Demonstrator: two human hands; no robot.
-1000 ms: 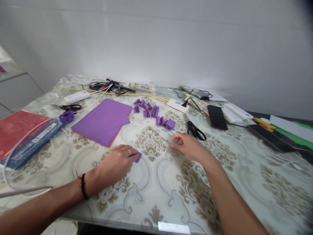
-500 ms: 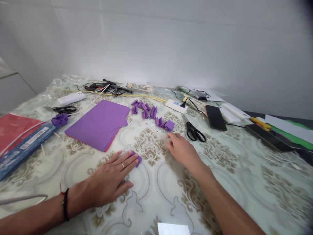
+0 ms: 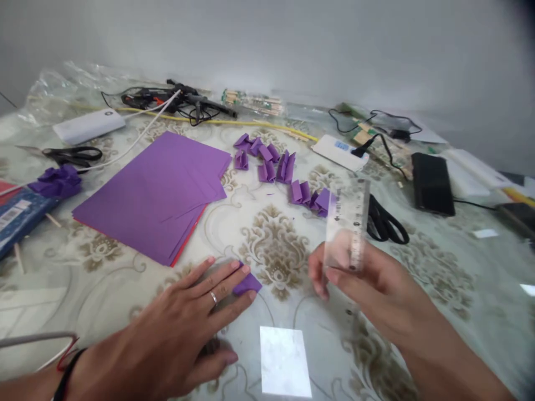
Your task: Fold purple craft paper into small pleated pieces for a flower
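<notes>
Swinging the clear ruler (image 3: 346,214) pinched in the right hand (image 3: 382,284) could scatter the folded pieces (image 3: 286,167); uneven pressure from the spread left hand (image 3: 171,317) could skew the purple paper (image 3: 252,285).

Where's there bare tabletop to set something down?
Bare cloth shows between the left hand and right hand, below the folded purple pieces; a wider patch lies right of the right hand, below the black phone. The back is crowded: yellow cord, power strip, clear plastic.

Clear ruler (image 3: 346,217), right of centre: markings blurred, unreadable.
Blue pack (image 3: 31,214), left edge: barcode (image 3: 12,214), digits illegible.
White power strip (image 3: 328,151), upper right: blue label (image 3: 342,146), illegible.
</notes>
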